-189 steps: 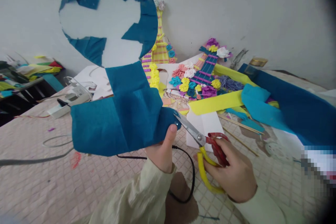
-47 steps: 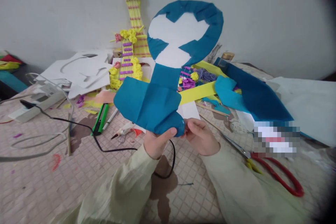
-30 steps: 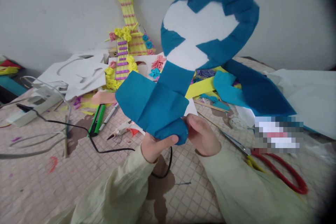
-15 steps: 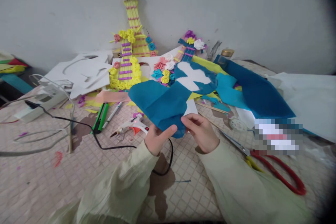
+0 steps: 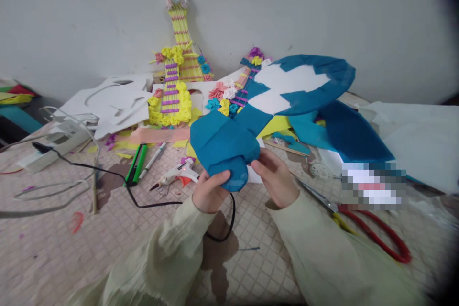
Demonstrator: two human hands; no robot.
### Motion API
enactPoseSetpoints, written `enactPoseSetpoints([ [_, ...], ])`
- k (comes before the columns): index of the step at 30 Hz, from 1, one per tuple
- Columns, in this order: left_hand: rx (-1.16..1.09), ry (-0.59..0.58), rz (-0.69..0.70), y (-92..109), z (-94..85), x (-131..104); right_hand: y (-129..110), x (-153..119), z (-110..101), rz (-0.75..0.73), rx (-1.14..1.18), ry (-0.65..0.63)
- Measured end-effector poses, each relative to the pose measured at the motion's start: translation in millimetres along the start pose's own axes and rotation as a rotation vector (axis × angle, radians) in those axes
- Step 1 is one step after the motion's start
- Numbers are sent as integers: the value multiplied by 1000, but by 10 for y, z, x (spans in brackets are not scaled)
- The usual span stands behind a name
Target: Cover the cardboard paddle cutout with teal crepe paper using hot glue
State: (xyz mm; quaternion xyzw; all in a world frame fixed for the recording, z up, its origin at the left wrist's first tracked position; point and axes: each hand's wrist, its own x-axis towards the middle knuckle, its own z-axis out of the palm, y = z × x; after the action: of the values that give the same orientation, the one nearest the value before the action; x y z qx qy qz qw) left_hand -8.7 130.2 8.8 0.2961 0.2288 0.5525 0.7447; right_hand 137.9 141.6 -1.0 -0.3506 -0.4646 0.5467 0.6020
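Observation:
A cutout covered in blue paper (image 5: 222, 138) is held up over the table, its rounded near end between both hands. From it a larger oval part with a bare white middle (image 5: 294, 86) reaches up to the right. My left hand (image 5: 212, 190) grips the lower left edge, thumb on top of the folded blue paper. With thumb and fingers together, my right hand (image 5: 275, 177) pinches the right edge of the near end. The fingers under the piece are hidden.
A glue gun (image 5: 179, 172) with its black cable, a green cutter (image 5: 136, 165) and a pen lie left of the hands. Red-handled scissors (image 5: 376, 232) lie right. Flower-decorated paper guitars (image 5: 172, 86), white cutouts (image 5: 114, 98) and blue paper (image 5: 355, 129) are behind.
The blue-covered piece has turned and its oval far part has risen up and to the right. The near end's fold now shows more, with both hands still on it.

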Motion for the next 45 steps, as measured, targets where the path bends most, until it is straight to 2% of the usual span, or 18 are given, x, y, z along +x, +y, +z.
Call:
enactPoseSetpoints([
  [3,20,-17,-23,-20,-5,-5,0,-12,0,2,-2,-24],
  [8,13,-72,-75,-67,-55,8,11,-2,-11,-28,-35,67],
  [14,35,-144,-45,-158,-170,1,4,2,-11,-77,-76,125],
  [18,35,-180,-61,-115,-129,-33,-10,-7,1,-62,-68,111],
  [22,74,-160,-105,-52,-73,-60,-42,-23,15,-65,-55,94],
  [29,131,-66,-80,-68,-81,-73,-88,-62,29,27,33,-14],
  [35,40,-121,-143,1,18,-114,-127,-68,60,7,-75,44],
  [39,-20,-130,-189,9,20,-117,-163,-86,70,-19,-132,66],
  [45,-194,-138,-295,-7,-17,-120,-170,-118,81,-113,-87,-107],
])
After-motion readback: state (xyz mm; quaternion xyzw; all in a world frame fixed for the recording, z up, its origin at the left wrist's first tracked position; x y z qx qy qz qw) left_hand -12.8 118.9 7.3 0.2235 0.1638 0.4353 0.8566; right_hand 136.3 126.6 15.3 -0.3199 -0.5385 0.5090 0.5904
